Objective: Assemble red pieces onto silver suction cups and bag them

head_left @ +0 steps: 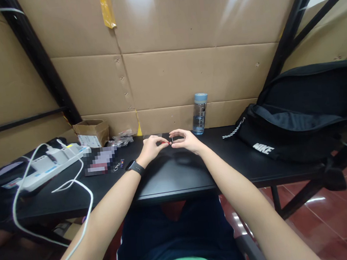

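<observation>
Over the middle of the black table [172, 175], my two hands meet fingertip to fingertip. My left hand [153, 148], with a dark watch [135, 166] on its wrist, pinches a small red item [164, 143]. Beside it, my right hand [185, 140] has thumb and fingers curled round a small dark piece [171, 140] that touches or nearly touches the red one. Both pieces are too small to identify, and the fingers partly cover them.
A water bottle [200, 114] stands behind my right hand. On the right lies an open black backpack [297, 129]. At the left are a power strip [53, 169] with white cables, a cardboard box [92, 132], plastic bags [121, 138] and a keyring [117, 166].
</observation>
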Tool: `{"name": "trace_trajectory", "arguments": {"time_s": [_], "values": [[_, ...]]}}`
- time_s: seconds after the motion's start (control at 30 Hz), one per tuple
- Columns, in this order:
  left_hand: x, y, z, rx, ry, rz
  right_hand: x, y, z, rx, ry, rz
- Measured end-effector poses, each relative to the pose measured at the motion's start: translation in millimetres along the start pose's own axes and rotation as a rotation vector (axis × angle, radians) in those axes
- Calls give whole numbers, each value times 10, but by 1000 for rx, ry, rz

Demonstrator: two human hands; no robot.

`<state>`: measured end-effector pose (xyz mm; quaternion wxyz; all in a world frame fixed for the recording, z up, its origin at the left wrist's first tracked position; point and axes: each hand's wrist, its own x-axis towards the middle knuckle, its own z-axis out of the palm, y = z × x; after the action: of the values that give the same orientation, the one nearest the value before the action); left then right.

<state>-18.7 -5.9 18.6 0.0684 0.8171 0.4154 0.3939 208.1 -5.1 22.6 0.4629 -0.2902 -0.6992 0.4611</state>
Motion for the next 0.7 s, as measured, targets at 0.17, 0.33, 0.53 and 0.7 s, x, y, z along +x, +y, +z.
{"name": "trace_trajectory", "arguments": {"time_s": [0.17,0.33,0.53,0.7], "values": [[-10,78,35,-66,68,46,16,53,20,102,8,2],[-1,57,92,-154,166,68,9,51,35,163,-22,-14],[4,32,112,-171,161,57,5,47,31,161,-30,-9],[-4,77,101,-137,139,41,3,57,27,149,-21,-14]]}}
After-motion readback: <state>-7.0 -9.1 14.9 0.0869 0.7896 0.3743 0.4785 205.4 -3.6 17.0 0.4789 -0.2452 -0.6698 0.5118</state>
